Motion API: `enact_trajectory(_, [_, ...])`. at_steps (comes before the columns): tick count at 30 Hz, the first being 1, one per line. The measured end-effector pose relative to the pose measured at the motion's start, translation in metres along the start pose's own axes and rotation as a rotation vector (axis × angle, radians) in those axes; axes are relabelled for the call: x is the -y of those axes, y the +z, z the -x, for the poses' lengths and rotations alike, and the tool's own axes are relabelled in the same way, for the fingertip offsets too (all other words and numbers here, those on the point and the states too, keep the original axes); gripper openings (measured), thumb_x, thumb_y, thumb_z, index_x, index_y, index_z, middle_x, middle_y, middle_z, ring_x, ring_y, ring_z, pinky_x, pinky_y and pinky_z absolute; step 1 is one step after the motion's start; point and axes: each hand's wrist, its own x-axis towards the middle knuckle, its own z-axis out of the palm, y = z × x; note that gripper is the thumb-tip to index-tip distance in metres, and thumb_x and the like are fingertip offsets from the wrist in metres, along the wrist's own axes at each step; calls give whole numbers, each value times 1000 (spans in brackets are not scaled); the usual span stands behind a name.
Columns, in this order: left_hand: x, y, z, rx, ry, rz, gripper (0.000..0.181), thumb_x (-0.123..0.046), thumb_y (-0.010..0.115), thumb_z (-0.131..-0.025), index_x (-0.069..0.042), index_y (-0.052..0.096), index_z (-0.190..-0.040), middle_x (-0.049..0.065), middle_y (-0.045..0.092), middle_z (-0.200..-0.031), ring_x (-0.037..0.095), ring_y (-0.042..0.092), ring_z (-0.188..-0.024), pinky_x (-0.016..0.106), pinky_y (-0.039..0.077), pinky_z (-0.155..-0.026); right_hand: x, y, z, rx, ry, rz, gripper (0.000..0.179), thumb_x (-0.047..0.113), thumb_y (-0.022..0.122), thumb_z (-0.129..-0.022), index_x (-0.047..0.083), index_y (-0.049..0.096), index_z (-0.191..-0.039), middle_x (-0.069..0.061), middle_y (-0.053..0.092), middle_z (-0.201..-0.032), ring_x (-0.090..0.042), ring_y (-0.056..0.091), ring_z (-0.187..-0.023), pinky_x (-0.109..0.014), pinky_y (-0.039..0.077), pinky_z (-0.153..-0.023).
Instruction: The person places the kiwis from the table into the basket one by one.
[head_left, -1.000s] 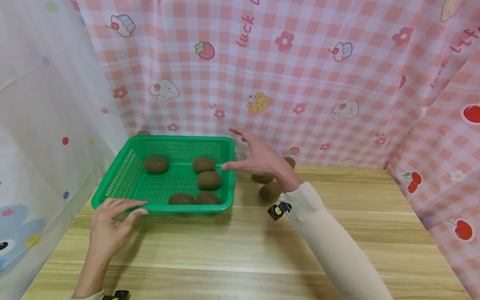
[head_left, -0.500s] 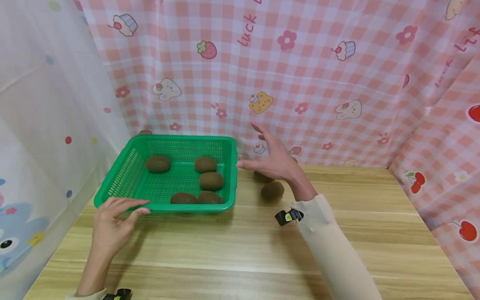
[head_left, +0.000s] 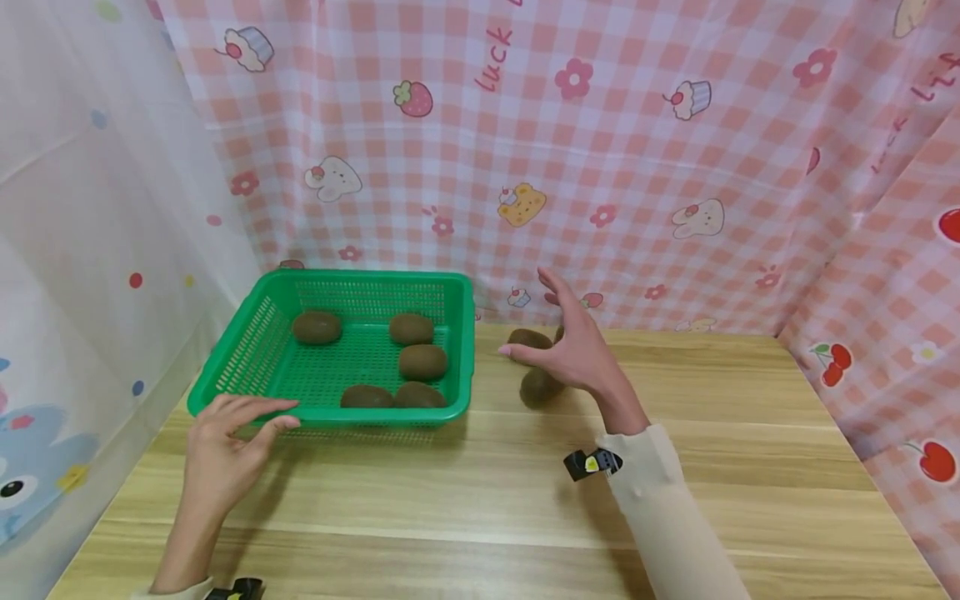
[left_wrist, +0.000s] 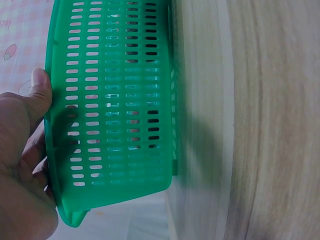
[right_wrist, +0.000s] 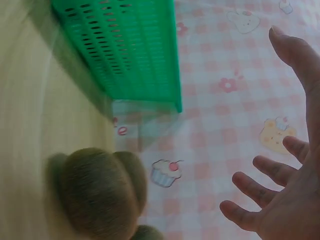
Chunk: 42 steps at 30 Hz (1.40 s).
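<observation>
A green plastic basket (head_left: 461, 392) holds several brown kiwifruit, one kiwifruit (head_left: 316, 327) at the left and the others toward its right side. At the basket's front left corner, my left hand (head_left: 225, 458) holds the rim between thumb and fingers; the left wrist view shows the thumb (left_wrist: 41, 92) at the rim's edge. Right of the basket, my right hand (head_left: 581, 346) hovers over a small group of kiwifruit with fingers spread and nothing in it. Below it lie a kiwifruit (head_left: 529, 339) and a nearer kiwifruit (head_left: 542, 387); another behind is mostly hidden by the hand.
Everything stands on a wood-grain table (head_left: 420, 517). A pink checked cloth (head_left: 450, 167) hangs behind and to the right, and a white patterned cloth (head_left: 112, 217) hangs at the left, close to the basket.
My right hand has moved right, from above the basket's right rim to over the loose kiwifruit. The left hand stays at the basket's rim.
</observation>
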Motion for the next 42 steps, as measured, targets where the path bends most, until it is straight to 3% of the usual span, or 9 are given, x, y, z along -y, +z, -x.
enact_trajectory(7, [-2,-1,-1,14,-10,-8,31,7,91,-63,-8,83,-89,13,78,-83,-7,50,-90,12,34,-82,-21,4,15,-36,1,-4,112,48,90,-75,46,17,-160,10,28,-168,-28,36,-151,-59,34,-120])
enact_trajectory(14, [-3,-1,-2,18,-7,-14,31,7,91,-63,-8,83,-89,13,78,-83,-8,50,-91,11,34,-82,-37,6,30,-39,74,27,117,52,90,-74,39,16,-163,2,24,-171,-29,25,-157,-64,25,-122])
enact_trajectory(19, [-3,-1,-2,19,-13,-16,31,7,91,-63,-8,83,-89,13,78,-84,-9,49,-92,10,34,-83,-46,9,38,-42,116,13,118,53,91,-73,33,18,-164,-1,25,-171,-32,25,-157,-63,25,-123])
enact_trajectory(24, [-3,0,-2,14,-15,-15,31,6,92,-63,-9,83,-89,13,78,-84,-8,50,-92,10,34,-83,-56,11,44,-39,173,-8,118,52,91,-73,25,21,-164,-7,29,-169,-37,31,-153,-64,27,-121])
enact_trajectory(33, [-4,1,-2,11,-15,-14,32,6,92,-63,-10,83,-89,13,78,-85,-7,50,-91,10,34,-83,-69,19,52,-30,272,-31,120,56,90,-72,23,21,-164,-10,30,-168,-37,37,-149,-63,37,-116])
enact_trajectory(42, [-3,-1,-1,28,-23,-11,31,8,90,-64,-7,83,-90,16,78,-85,-9,49,-90,10,34,-81,-77,28,55,-2,303,-67,117,53,90,-75,20,21,-164,-12,33,-166,-39,40,-147,-59,37,-118])
